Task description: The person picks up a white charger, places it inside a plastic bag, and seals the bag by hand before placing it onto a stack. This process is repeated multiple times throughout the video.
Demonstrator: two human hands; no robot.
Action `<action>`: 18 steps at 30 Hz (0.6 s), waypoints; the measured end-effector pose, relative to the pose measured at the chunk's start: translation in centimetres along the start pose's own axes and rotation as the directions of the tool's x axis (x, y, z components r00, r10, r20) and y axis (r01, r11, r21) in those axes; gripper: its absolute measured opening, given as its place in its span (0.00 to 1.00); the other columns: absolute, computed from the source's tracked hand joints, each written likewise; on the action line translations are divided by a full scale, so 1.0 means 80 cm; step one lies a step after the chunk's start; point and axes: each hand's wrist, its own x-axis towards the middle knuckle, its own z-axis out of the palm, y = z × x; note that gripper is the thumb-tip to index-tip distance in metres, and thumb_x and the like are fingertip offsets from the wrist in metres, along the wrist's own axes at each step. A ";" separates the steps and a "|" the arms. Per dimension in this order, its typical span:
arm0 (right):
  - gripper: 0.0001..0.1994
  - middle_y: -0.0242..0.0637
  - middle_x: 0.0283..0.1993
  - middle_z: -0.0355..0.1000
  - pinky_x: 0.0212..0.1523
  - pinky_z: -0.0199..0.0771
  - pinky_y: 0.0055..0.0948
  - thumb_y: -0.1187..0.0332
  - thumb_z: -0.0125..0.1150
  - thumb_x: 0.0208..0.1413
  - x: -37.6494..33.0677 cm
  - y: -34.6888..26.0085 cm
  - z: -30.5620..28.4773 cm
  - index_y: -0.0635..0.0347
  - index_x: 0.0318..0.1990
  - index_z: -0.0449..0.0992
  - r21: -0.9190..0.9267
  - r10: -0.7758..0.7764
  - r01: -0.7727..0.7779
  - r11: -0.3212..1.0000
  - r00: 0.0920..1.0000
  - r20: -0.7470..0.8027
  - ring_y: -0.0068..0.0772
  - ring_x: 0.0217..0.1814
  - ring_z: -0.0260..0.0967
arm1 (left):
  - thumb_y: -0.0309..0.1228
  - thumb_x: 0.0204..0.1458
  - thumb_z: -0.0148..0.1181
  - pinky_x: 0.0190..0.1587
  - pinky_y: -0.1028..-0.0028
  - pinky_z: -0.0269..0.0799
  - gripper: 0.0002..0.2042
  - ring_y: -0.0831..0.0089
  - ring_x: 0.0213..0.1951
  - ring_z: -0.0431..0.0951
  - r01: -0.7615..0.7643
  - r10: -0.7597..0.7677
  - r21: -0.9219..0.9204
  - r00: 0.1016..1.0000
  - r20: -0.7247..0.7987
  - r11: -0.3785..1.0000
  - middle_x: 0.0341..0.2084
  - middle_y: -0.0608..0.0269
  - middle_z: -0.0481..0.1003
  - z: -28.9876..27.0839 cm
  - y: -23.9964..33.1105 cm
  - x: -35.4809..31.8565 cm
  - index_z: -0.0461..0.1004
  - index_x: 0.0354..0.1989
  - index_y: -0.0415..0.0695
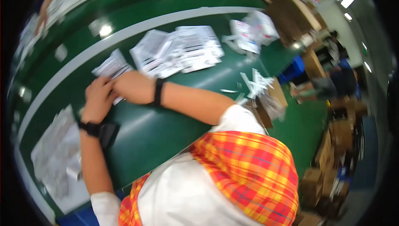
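My left hand (98, 100) and my right hand (134, 87) meet over the green belt (158, 130), both closed on a small clear plastic packet (111, 68) with white print. The packet's lower part is hidden behind my fingers. Each wrist wears a black band. A spread of similar white and clear packets (178, 51) lies just beyond my right hand.
A pile of clear bags (58, 155) lies at the belt's near left. More white bags (251, 30) and white strips (257, 83) lie to the right. Cardboard boxes (332, 159) stand on the floor at right. Another person's arm (43, 12) reaches in at far left.
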 end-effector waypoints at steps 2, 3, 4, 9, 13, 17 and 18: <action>0.05 0.47 0.32 0.76 0.38 0.75 0.47 0.71 0.59 0.45 0.004 0.000 0.003 0.56 0.30 0.80 0.015 -0.024 0.024 1.000 1.000 -0.007 0.52 0.38 0.75 | 0.28 0.45 0.62 0.51 0.61 0.62 0.16 0.59 0.47 0.70 0.021 -0.021 0.013 1.000 -0.021 1.000 0.40 0.61 0.70 -0.004 0.001 -0.008 0.75 0.45 0.45; 0.05 0.46 0.33 0.76 0.38 0.75 0.47 0.70 0.59 0.45 0.007 -0.003 0.001 0.54 0.30 0.80 0.018 -0.071 0.071 0.997 0.997 0.018 0.51 0.38 0.75 | 0.28 0.45 0.62 0.51 0.61 0.62 0.16 0.59 0.47 0.70 -0.013 0.013 0.003 1.000 -0.026 1.000 0.40 0.61 0.70 -0.002 -0.001 -0.009 0.75 0.45 0.45; 0.05 0.46 0.33 0.76 0.38 0.75 0.47 0.70 0.59 0.45 -0.002 -0.002 -0.002 0.54 0.30 0.80 -0.002 -0.048 0.048 0.999 0.999 0.008 0.51 0.38 0.75 | 0.27 0.46 0.61 0.53 0.61 0.59 0.18 0.61 0.49 0.69 0.050 -0.050 0.009 0.998 0.037 0.999 0.42 0.63 0.70 -0.001 -0.002 -0.006 0.74 0.48 0.46; 0.05 0.41 0.34 0.73 0.40 0.73 0.42 0.71 0.57 0.46 -0.049 0.007 -0.058 0.54 0.31 0.77 -0.013 -0.168 0.180 0.984 0.940 0.296 0.49 0.40 0.72 | 0.27 0.48 0.60 0.54 0.62 0.57 0.24 0.64 0.52 0.66 0.137 -0.136 0.005 0.976 0.171 0.991 0.46 0.66 0.68 -0.007 0.016 0.009 0.72 0.57 0.52; 0.06 0.46 0.39 0.71 0.43 0.70 0.38 0.73 0.56 0.50 -0.216 0.013 -0.185 0.64 0.37 0.72 0.498 0.328 -0.189 0.847 0.921 -0.208 0.44 0.40 0.70 | 0.30 0.49 0.60 0.55 0.62 0.56 0.26 0.65 0.51 0.66 0.098 -0.090 -0.038 0.982 0.168 0.994 0.46 0.67 0.69 -0.015 0.014 -0.001 0.71 0.60 0.55; 0.04 0.27 0.31 0.63 0.35 0.62 0.20 0.75 0.56 0.56 -0.466 0.030 -0.224 0.58 0.38 0.69 0.755 0.771 -0.228 0.614 0.376 -0.514 0.20 0.32 0.60 | 0.31 0.46 0.62 0.54 0.63 0.57 0.24 0.65 0.50 0.68 0.057 -0.049 -0.042 0.983 0.179 0.997 0.44 0.66 0.70 -0.045 0.046 0.005 0.74 0.56 0.54; 0.11 0.28 0.37 0.66 0.35 0.63 0.19 0.76 0.55 0.57 -0.526 0.034 -0.203 0.59 0.47 0.67 0.853 0.825 -0.107 0.511 0.339 -0.452 0.19 0.34 0.62 | 0.31 0.46 0.62 0.54 0.63 0.57 0.24 0.65 0.50 0.68 0.064 -0.055 -0.043 0.982 0.183 0.997 0.44 0.66 0.70 -0.040 0.047 0.010 0.74 0.56 0.54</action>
